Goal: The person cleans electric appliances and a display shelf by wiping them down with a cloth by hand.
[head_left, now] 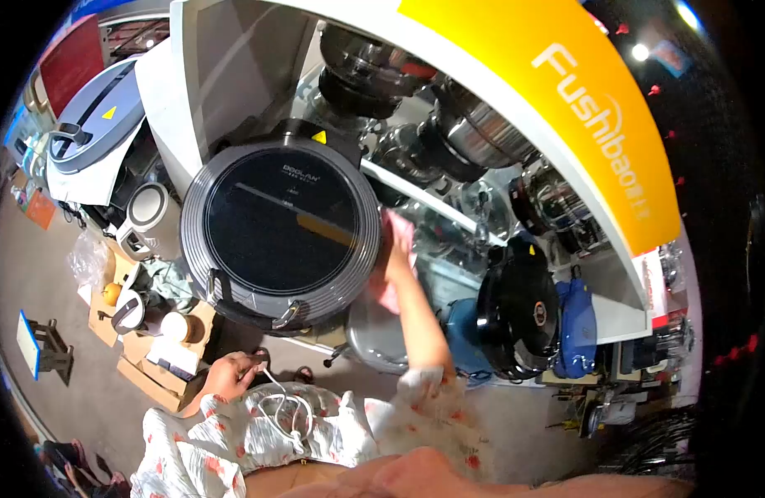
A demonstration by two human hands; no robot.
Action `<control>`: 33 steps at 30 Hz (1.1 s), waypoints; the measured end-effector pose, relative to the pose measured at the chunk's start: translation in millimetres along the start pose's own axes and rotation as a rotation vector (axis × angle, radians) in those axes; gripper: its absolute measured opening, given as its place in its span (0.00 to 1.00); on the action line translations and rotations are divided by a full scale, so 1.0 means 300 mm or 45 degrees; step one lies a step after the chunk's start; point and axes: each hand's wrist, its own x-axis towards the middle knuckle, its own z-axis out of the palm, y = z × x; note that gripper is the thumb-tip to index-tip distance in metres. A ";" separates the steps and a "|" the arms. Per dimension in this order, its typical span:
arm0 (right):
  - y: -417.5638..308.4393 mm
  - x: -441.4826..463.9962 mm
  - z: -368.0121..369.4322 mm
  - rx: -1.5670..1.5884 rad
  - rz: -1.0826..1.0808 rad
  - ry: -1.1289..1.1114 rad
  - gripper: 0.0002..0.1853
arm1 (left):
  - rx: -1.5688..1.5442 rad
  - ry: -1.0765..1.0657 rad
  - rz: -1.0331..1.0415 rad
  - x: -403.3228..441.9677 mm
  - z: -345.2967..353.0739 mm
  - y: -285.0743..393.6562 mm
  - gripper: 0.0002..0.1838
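Observation:
A large round appliance (283, 220) with a black glass top and grey ribbed rim fills the centre, its metal latches at the lower edge. Against its right side, my right hand (396, 249) holds a pink cloth (386, 295), partly hidden by the hand. Below and left of the appliance is my left hand (231, 373), its fingers closed at the end of a white cord (287, 398) that hangs over the patterned clothing (349, 423).
A shelf unit with a yellow sign (565, 91) holds metal pots (474, 124) and a black cooker (519, 311). At left are a grey-lidded appliance (108, 116), a white jug (147, 207), opened cardboard (146, 378) and a small stool (46, 349).

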 end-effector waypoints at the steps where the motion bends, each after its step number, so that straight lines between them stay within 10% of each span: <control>1: -0.033 -0.096 -0.022 -0.072 -0.110 0.019 0.42 | -0.013 0.010 0.026 0.006 -0.001 0.002 0.09; 6: 0.218 -0.227 -0.170 0.472 0.205 -0.033 0.40 | -0.026 0.075 -0.163 -0.015 0.031 0.000 0.09; 11: 0.423 0.055 -0.156 0.134 0.832 -0.173 0.38 | 0.013 0.077 -0.243 -0.057 0.079 0.013 0.09; 19: 0.010 0.158 -0.061 0.334 0.010 0.152 0.29 | 0.020 0.382 -0.189 -0.042 0.088 0.028 0.10; 23: -0.171 -0.112 -0.133 0.217 -0.032 0.245 0.39 | -0.171 0.770 -0.318 0.051 0.056 -0.029 0.14; 27: -0.337 -0.322 -0.208 0.327 -0.037 0.310 0.26 | -0.556 1.127 -0.242 0.150 -0.001 -0.090 0.17; 33: -0.396 -0.570 -0.315 0.364 -0.402 -0.120 0.18 | -0.795 1.274 -0.210 0.241 -0.112 -0.028 0.23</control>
